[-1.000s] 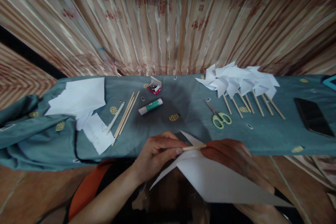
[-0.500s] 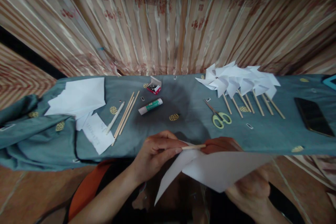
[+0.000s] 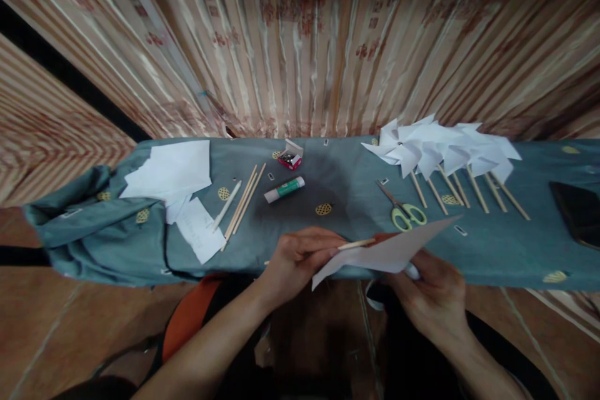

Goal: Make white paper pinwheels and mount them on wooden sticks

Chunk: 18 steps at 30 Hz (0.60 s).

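My left hand [image 3: 300, 259] is closed around a thin wooden stick [image 3: 357, 243] that pokes out to the right of its fingertips. A white paper sheet [image 3: 389, 251] lies tilted across the stick's tip and over my right hand [image 3: 431, 297], whose fingers curl under and grip the paper from below. Both hands hover at the near edge of the teal cloth-covered table [image 3: 492, 250].
On the table: finished white paper pinwheels on sticks [image 3: 445, 153], green-handled scissors [image 3: 403, 212], a glue stick [image 3: 284, 189], a small red box [image 3: 290, 156], loose sticks [image 3: 244, 206], white paper sheets [image 3: 169, 175], and a dark phone [image 3: 579, 212]. Striped curtain behind.
The paper has swung up from hanging below the hands to nearly edge-on above my right hand. The right hand has dropped lower beneath it. The view shifted slightly rightward.
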{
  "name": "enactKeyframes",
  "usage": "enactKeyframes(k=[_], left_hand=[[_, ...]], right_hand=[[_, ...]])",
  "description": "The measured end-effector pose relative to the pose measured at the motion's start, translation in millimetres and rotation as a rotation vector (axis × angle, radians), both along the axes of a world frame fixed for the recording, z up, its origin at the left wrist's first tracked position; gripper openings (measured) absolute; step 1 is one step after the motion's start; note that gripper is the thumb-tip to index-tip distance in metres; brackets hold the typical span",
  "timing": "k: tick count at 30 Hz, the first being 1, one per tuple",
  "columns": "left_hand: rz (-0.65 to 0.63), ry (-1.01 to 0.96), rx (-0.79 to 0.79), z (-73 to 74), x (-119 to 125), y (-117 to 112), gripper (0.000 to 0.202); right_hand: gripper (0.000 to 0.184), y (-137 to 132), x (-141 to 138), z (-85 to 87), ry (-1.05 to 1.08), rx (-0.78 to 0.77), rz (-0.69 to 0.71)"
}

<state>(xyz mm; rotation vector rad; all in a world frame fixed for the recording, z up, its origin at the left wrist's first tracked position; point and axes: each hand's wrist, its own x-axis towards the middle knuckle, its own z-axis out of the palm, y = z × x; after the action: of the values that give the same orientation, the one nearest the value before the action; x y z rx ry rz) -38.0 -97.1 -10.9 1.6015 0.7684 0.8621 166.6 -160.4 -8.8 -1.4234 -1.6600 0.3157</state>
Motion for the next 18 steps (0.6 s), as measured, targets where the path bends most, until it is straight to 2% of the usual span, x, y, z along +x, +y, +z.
enactKeyframes(k=[5, 9, 12, 18], left_hand=[[-0.008, 0.072, -0.091, -3.3, 2.2, 1.1, 0.025], [0.002, 0.024, -0.175, -8.3, 6.3, 1.9, 0.024], [0.011, -0.018, -0.273, -15.4, 10.1, 4.3, 0.019], [0.161, 0.03, -0.396, -39.0, 19.2, 3.2, 0.022]], right_hand=[[0.011, 10.3, -3.1, 3.3, 0.112, -0.101, -0.003], [0.013, 17.1, -5.6, 4.9, 0.207, -0.203, 0.007], [0.019, 22.6, -5.1, -1.8, 0.277, -0.292, 0.01], [0.03, 37.3, 5.2, -20.2, 0.364, -0.411, 0.024]])
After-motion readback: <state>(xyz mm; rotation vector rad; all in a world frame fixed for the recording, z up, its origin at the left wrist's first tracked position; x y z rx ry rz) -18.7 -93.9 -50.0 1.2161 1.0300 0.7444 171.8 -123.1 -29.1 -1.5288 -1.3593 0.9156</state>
